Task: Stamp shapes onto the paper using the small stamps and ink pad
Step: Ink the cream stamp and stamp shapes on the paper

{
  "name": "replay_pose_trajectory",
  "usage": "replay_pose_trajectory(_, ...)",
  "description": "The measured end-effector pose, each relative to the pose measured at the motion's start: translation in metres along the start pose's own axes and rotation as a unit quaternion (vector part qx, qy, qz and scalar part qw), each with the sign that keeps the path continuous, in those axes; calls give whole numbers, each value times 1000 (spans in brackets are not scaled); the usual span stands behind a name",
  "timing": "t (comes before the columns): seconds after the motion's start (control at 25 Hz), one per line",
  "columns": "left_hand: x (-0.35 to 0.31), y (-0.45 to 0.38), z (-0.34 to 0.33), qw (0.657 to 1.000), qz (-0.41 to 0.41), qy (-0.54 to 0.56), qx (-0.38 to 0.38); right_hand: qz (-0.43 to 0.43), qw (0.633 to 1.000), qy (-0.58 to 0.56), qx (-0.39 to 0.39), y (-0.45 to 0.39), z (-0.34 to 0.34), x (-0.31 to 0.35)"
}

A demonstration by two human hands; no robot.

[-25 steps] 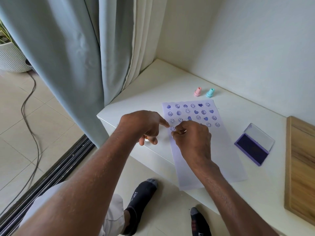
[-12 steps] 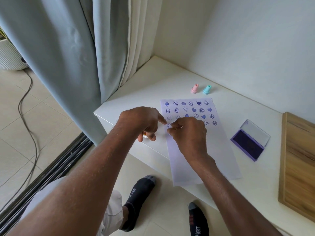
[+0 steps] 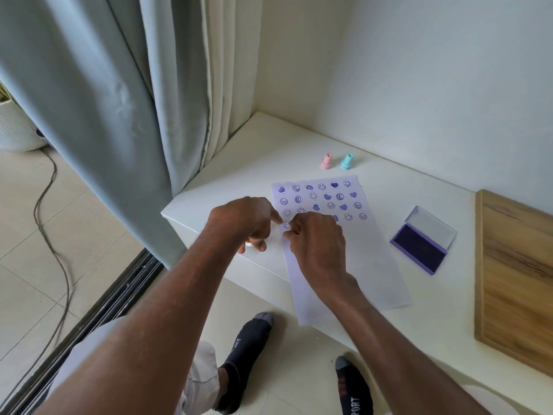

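Head view: paper (image 3: 359, 265) lies on the white table (image 3: 449, 319), overhanging its near edge, top rows stamped with purple hearts and smileys. Right hand (image 3: 317, 244) pinches a small stamp, mostly hidden, on the paper. Left hand (image 3: 245, 220), forefinger out, curls round a small object. Ink pad (image 3: 419, 250) open, right. Pink stamp (image 3: 326, 161), teal stamp (image 3: 347, 162) upright beyond. Sock (image 3: 354, 393) reads "PORT".

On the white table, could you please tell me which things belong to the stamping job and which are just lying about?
Job: paper, ink pad, pink stamp, blue stamp, left hand, right hand.

Lying about: wooden board, curtain, cable.
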State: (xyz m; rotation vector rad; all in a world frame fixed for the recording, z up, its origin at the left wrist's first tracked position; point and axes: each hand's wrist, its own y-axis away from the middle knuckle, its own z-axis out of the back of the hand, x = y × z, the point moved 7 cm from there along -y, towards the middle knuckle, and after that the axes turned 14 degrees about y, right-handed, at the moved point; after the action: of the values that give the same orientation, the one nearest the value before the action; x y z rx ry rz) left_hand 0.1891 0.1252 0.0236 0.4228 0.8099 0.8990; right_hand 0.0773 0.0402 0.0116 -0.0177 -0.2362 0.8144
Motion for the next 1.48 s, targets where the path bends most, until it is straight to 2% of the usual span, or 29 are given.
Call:
replay_pose_trajectory(0.08,-2,-3,1,1000,-12,-3,-10,-42,997,-59,-20,-3,10,-11)
replay_pose_trajectory(0.16,-5,-7,9,999,-25,23,-31,-134,963,-229,-43,-10,25,-36)
replay_pose_trajectory(0.2,-8,-7,15,997,-35,49,-52,-187,915,-356,-33,-15,29,-50)
replay_pose_trajectory(0.28,-17,-7,25,986,-73,108,-102,-282,754,-591,48,-19,24,-72)
replay_pose_trajectory(0.32,-22,-7,27,979,-93,133,-121,-303,680,-661,94,-18,22,-77)
replay_pose_trajectory(0.36,-28,-8,27,972,-109,158,-134,-310,622,-707,128,-17,23,-81)
replay_pose_trajectory(0.48,-47,-13,21,951,-135,241,-142,-312,500,-792,158,-12,27,-90)
replay_pose_trajectory(0.56,-65,-15,14,930,-156,309,-126,-316,447,-824,148,-10,32,-99)
replay_pose_trajectory(0.6,-75,-16,10,916,-165,349,-111,-314,432,-833,142,-9,34,-104)
replay_pose_trajectory(0.76,-115,-12,-14,857,-180,480,-44,-319,420,-843,109,-8,40,-131)
replay_pose_trajectory(0.92,-145,-10,-37,796,-188,575,19,-322,379,-863,84,-2,45,-155)
replay_pose_trajectory(1.0,-156,-10,-46,776,-189,600,39,-319,381,-864,81,1,47,-166)
replay_pose_trajectory(1.08,-166,-9,-55,774,-197,600,40,-318,419,-847,82,3,48,-176)
replay_pose_trajectory(1.2,-181,-6,-67,777,-218,590,13,-335,515,-787,58,2,52,-189)
replay_pose_trajectory(1.28,-188,-5,-71,768,-226,599,-6,-366,564,-740,15,2,52,-198)
replay_pose_trajectory(1.36,-191,-6,-73,763,-222,607,-18,-391,593,-704,-22,4,53,-204)
replay_pose_trajectory(1.48,-194,-11,-75,769,-214,602,-27,-395,605,-690,-49,4,54,-206)
